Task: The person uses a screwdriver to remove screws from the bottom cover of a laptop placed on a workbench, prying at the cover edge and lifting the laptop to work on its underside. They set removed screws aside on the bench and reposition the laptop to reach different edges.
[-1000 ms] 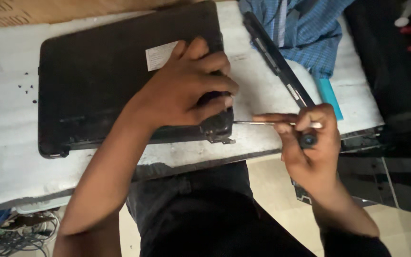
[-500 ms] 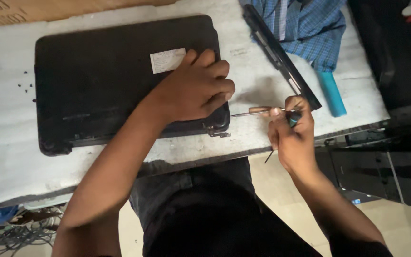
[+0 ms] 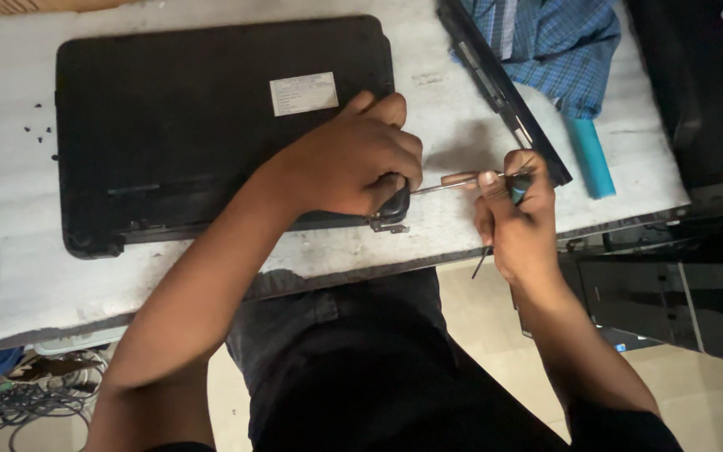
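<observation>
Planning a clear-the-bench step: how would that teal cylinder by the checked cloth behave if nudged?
The teal cylinder looks round and smooth, so it would probably roll sideways on the flat white table. It lies near the table's edge, so a push might send it off. One end sits under the checked cloth, which may drag.

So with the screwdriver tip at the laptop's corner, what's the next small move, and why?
Probably seat the screwdriver tip squarely at the corner under the left hand and turn. The right hand holds it nearly flat, and the left hand presses the laptop down.
</observation>
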Demonstrator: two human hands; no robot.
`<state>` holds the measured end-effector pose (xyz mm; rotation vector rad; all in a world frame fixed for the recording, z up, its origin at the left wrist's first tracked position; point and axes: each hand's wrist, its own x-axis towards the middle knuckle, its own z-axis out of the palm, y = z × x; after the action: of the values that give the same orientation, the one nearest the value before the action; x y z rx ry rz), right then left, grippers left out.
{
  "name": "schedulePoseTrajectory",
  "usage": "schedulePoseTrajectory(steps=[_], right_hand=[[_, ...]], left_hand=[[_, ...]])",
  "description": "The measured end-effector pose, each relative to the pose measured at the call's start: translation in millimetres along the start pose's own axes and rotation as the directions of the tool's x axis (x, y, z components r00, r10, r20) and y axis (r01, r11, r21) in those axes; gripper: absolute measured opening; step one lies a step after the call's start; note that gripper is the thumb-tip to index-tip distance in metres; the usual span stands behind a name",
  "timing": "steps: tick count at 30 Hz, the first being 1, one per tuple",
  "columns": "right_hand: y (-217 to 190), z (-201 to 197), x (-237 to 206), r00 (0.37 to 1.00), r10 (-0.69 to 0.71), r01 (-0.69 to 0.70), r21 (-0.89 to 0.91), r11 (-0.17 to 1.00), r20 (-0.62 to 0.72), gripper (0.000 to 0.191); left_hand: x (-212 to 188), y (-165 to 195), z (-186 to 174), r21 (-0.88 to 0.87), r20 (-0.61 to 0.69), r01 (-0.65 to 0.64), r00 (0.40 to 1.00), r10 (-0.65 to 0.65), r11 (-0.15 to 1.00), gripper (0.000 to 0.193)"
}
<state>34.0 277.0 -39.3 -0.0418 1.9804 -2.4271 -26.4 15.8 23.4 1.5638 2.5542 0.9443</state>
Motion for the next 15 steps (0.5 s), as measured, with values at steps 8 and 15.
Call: schedulePoseTrajectory(steps=[8, 15], right_hand=[[2, -2, -20, 0.97, -0.241, 0.241, 0.022, 0.97, 0.038, 0.024], [-13, 0, -31, 0.936, -0.346, 0.347, -0.015, 0.938, 0.069, 0.022]], left_hand=[[3, 11, -14, 0.029, -0.061, -0.081, 0.995, 0.083, 0.996, 0.014], [9, 23, -31, 0.124, -0.062, -0.065, 0.995, 0.073, 0.99, 0.019]])
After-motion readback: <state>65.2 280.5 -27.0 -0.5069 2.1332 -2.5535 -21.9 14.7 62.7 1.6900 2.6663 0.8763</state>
